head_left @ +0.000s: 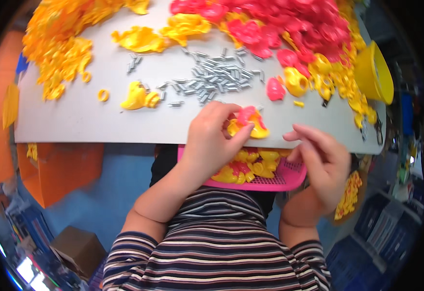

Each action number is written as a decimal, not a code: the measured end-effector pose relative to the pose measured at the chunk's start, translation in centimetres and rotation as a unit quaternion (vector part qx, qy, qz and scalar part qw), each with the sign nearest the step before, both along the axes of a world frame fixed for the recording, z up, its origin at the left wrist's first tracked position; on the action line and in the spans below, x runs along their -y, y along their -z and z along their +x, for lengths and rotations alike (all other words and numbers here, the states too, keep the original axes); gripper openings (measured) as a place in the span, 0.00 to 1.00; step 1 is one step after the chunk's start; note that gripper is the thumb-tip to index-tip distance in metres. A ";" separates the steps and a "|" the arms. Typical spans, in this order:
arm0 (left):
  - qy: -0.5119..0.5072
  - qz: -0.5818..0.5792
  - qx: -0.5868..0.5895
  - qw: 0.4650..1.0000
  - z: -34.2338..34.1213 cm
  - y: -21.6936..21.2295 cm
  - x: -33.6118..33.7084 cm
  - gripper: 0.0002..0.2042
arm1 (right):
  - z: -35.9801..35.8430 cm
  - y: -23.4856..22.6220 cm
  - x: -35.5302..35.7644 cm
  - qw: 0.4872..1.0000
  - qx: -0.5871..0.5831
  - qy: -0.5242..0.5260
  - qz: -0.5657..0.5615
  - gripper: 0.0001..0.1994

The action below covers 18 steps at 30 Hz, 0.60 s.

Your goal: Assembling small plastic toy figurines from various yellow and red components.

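Near the table's front edge my left hand [214, 133] is closed on a small yellow and pink plastic toy part [257, 124], pinched between thumb and fingers. To the right, at the table edge, my right hand [321, 157] is held with its fingers loosely bent and apart, and nothing shows in it. Below both hands, in my lap, sits a pink plastic basket [289, 180] holding several yellow and pink toy parts [263, 165]. Beyond my left hand lies a loose heap of small silver metal cylinders [216, 75]. A lone pink part [275, 89] rests beyond my right hand.
Large piles of yellow parts [59, 48] and pink parts [304, 24] cover the far side of the white table [76, 119]. A yellow cup-shaped container [378, 72] lies tipped at the right. An orange bin [59, 165] stands below the left side, near a cardboard box [78, 248].
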State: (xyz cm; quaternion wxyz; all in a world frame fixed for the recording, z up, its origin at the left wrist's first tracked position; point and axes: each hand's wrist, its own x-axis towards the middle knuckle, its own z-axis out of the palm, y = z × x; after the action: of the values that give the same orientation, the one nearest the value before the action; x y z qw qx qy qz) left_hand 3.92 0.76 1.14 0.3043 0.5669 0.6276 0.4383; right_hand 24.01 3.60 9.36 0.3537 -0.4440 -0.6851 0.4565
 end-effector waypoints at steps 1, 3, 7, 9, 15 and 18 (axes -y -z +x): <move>-0.004 -0.011 0.039 0.999 -0.2 -0.1 0.2 0.16 | 0.0 1.5 -0.4 0.990 0.076 0.031 -0.113 0.13; -0.026 -0.010 0.069 0.997 -0.3 -0.2 0.3 0.15 | -0.3 3.6 -0.5 0.986 0.080 0.038 -0.139 0.14; -0.018 0.020 0.097 0.995 -0.2 -0.4 0.6 0.18 | -2.3 4.8 -0.5 0.951 -0.076 0.017 -0.298 0.15; 0.056 0.041 0.223 0.972 -0.3 -0.3 0.9 0.25 | -2.4 5.4 -1.5 0.955 -0.100 -0.020 -0.279 0.14; 0.165 -0.135 0.511 0.833 -3.8 -0.9 1.3 0.24 | -5.1 3.6 -5.3 0.926 -0.023 -0.205 -0.316 0.13; 0.200 -0.181 0.523 0.809 -4.9 0.2 1.9 0.23 | -7.1 1.4 -8.2 0.877 0.058 -0.332 -0.343 0.23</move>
State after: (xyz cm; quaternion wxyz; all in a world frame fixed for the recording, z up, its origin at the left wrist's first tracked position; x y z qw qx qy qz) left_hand -0.98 -1.14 0.98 0.7645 0.2994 0.3148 0.4763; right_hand 16.87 11.81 7.97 -0.0331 -0.3099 -0.6117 0.7271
